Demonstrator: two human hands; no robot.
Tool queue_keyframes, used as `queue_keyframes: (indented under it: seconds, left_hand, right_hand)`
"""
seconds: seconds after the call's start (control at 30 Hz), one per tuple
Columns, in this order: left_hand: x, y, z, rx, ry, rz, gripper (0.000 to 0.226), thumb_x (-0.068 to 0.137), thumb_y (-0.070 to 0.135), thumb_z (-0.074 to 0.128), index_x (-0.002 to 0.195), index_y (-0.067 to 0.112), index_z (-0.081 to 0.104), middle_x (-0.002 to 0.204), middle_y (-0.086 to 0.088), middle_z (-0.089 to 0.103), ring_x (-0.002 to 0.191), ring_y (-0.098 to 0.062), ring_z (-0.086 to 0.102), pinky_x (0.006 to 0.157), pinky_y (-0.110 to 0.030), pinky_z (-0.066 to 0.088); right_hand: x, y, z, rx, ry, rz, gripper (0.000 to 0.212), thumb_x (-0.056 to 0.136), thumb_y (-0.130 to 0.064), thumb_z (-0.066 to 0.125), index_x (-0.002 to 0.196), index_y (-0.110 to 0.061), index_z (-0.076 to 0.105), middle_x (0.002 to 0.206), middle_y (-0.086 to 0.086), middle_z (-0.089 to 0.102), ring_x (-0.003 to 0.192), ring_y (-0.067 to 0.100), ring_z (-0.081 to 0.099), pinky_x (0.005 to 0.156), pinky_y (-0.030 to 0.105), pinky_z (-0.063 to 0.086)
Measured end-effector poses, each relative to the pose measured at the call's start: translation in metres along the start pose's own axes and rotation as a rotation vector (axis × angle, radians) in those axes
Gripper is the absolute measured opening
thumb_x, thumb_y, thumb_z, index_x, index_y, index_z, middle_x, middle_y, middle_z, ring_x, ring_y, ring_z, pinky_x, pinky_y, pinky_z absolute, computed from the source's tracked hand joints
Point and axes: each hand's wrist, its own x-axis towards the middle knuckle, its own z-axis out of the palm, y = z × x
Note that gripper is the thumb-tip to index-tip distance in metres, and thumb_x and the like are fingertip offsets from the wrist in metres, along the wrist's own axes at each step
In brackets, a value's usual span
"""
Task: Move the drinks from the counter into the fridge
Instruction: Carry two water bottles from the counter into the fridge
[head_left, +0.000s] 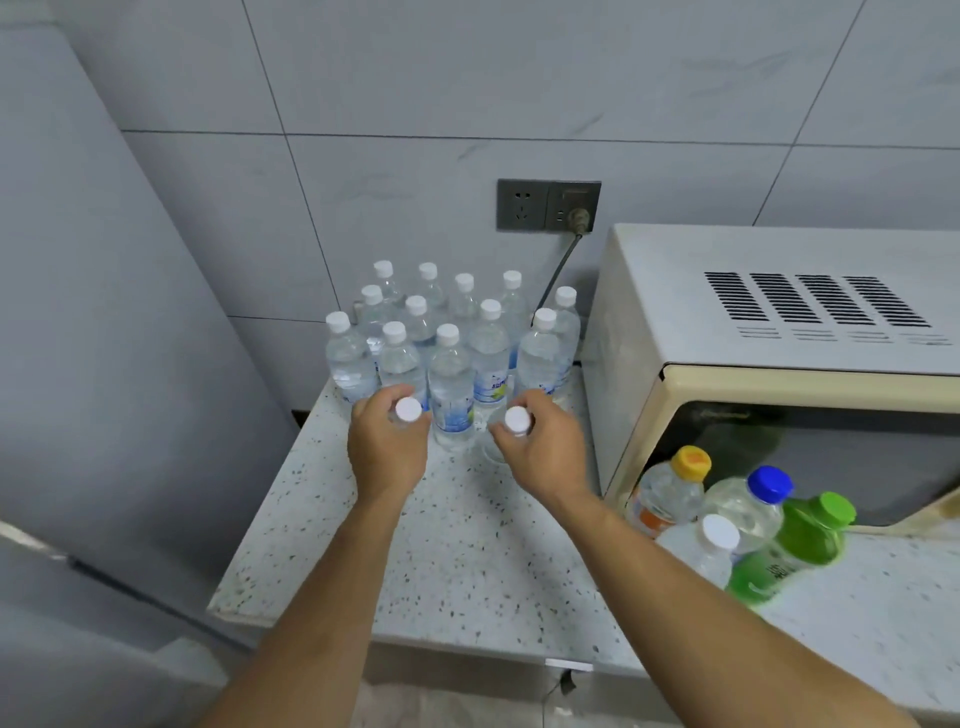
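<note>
**Fingers curl round two bottle necks at the front of the cluster**

Fingers of my left hand (387, 447) are clamped round the neck of one water bottle (407, 410), just under its white cap; those of my right hand (540, 447) are clamped the same way on a second water bottle (517, 420). Both bottles stand at the near edge of the cluster of water bottles (451, 343), which sits on the speckled surface (457, 561) between the fridge (104, 322) on the left and the microwave (779, 322) on the right. Whether the two held bottles have left the surface I cannot tell.

I judge this to be the pick-up step, early in the task: a dozen or so bottles wait behind, and four more drinks, with orange (691, 460), blue (769, 483), green (831, 509) and white (719, 530) caps, stand in front of the microwave. The fridge door looks closed, so the next move likely calls for lifting both bottles straight up clear of their neighbours, swinging left, and freeing a hand for the door.

Both forearms reach forward nearly parallel, palms down, wrists slightly bent, hands well apart.
</note>
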Motion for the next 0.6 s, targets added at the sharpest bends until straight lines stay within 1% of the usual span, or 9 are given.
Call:
queue_keyframes:
  seconds: [0.07, 0.13, 0.23, 0.3, 0.33, 0.43, 0.5, 0.57, 0.6]
  left_hand:
    - [-0.014, -0.002, -0.005, -0.027, -0.001, 0.034, 0.033, 0.077, 0.018, 0.081, 0.106, 0.029, 0.069, 0.105, 0.008, 0.059, 0.084, -0.006, 0.056, 0.070, -0.011, 0.039]
    - [-0.025, -0.003, -0.012, -0.040, -0.029, 0.055, 0.032, 0.075, 0.020, 0.082, 0.100, 0.035, 0.067, 0.095, 0.015, 0.062, 0.075, 0.003, 0.053, 0.065, -0.012, 0.040]
    - [-0.041, -0.003, -0.016, -0.060, -0.164, 0.096, 0.036, 0.072, 0.026, 0.083, 0.100, 0.040, 0.065, 0.086, 0.027, 0.062, 0.070, 0.004, 0.052, 0.065, -0.011, 0.043]
    - [-0.052, -0.005, -0.014, -0.062, -0.274, 0.184, 0.038, 0.072, 0.032, 0.083, 0.102, 0.045, 0.063, 0.092, 0.033, 0.061, 0.078, 0.004, 0.055, 0.069, -0.007, 0.044]
    - [-0.056, -0.008, -0.012, -0.066, -0.300, 0.213, 0.036, 0.073, 0.036, 0.081, 0.103, 0.045, 0.063, 0.097, 0.031, 0.063, 0.086, 0.004, 0.058, 0.072, -0.008, 0.045]
    - [-0.063, -0.021, -0.004, -0.115, -0.272, 0.153, 0.034, 0.079, 0.044, 0.071, 0.111, 0.037, 0.061, 0.107, 0.022, 0.065, 0.101, 0.002, 0.060, 0.080, -0.016, 0.045]
    - [-0.065, -0.032, -0.002, -0.136, -0.273, 0.084, 0.042, 0.078, 0.050, 0.069, 0.115, 0.036, 0.058, 0.109, 0.019, 0.064, 0.103, -0.002, 0.061, 0.079, -0.018, 0.046]
    - [-0.066, -0.043, -0.002, -0.177, -0.336, 0.052, 0.053, 0.072, 0.056, 0.072, 0.120, 0.041, 0.055, 0.114, 0.023, 0.063, 0.106, 0.000, 0.060, 0.082, -0.018, 0.048]
    - [-0.066, -0.048, -0.001, -0.192, -0.370, 0.041, 0.058, 0.069, 0.057, 0.074, 0.121, 0.046, 0.053, 0.116, 0.026, 0.062, 0.107, 0.003, 0.060, 0.082, -0.017, 0.049]
  right_hand:
    - [-0.017, 0.005, -0.007, 0.049, -0.002, 0.009, 0.016, 0.079, -0.027, 0.076, 0.082, -0.022, 0.061, 0.074, -0.008, 0.064, 0.070, 0.014, 0.058, 0.059, 0.030, 0.043]
    - [-0.030, 0.009, -0.015, 0.095, 0.001, 0.009, 0.016, 0.079, -0.028, 0.076, 0.080, -0.023, 0.061, 0.073, -0.008, 0.064, 0.070, 0.015, 0.059, 0.061, 0.032, 0.047]
    - [-0.036, 0.011, -0.030, 0.035, -0.007, -0.001, 0.018, 0.079, -0.032, 0.076, 0.081, -0.023, 0.062, 0.076, -0.006, 0.064, 0.072, 0.015, 0.058, 0.062, 0.031, 0.047]
    - [-0.038, 0.011, -0.035, -0.058, -0.043, -0.042, 0.018, 0.079, -0.034, 0.076, 0.084, -0.021, 0.064, 0.084, -0.001, 0.063, 0.082, 0.016, 0.056, 0.067, 0.031, 0.045]
    - [-0.039, 0.012, -0.034, -0.079, -0.042, -0.066, 0.018, 0.079, -0.034, 0.076, 0.085, -0.020, 0.066, 0.087, 0.001, 0.062, 0.087, 0.017, 0.054, 0.071, 0.030, 0.042]
    - [-0.045, 0.019, -0.029, 0.012, -0.022, -0.033, 0.028, 0.079, -0.042, 0.077, 0.093, -0.020, 0.065, 0.093, -0.001, 0.061, 0.094, 0.014, 0.052, 0.077, 0.025, 0.039]
    - [-0.052, 0.028, -0.022, 0.118, -0.063, 0.064, 0.043, 0.075, -0.053, 0.077, 0.104, -0.025, 0.061, 0.102, -0.006, 0.062, 0.100, 0.011, 0.055, 0.085, 0.028, 0.046]
    - [-0.060, 0.036, -0.015, 0.187, -0.115, 0.139, 0.062, 0.067, -0.060, 0.079, 0.116, -0.033, 0.054, 0.114, -0.010, 0.060, 0.107, 0.009, 0.057, 0.092, 0.030, 0.048]
    - [-0.064, 0.040, -0.011, 0.221, -0.127, 0.156, 0.069, 0.062, -0.062, 0.081, 0.119, -0.038, 0.049, 0.117, -0.014, 0.058, 0.109, 0.006, 0.056, 0.092, 0.028, 0.048]
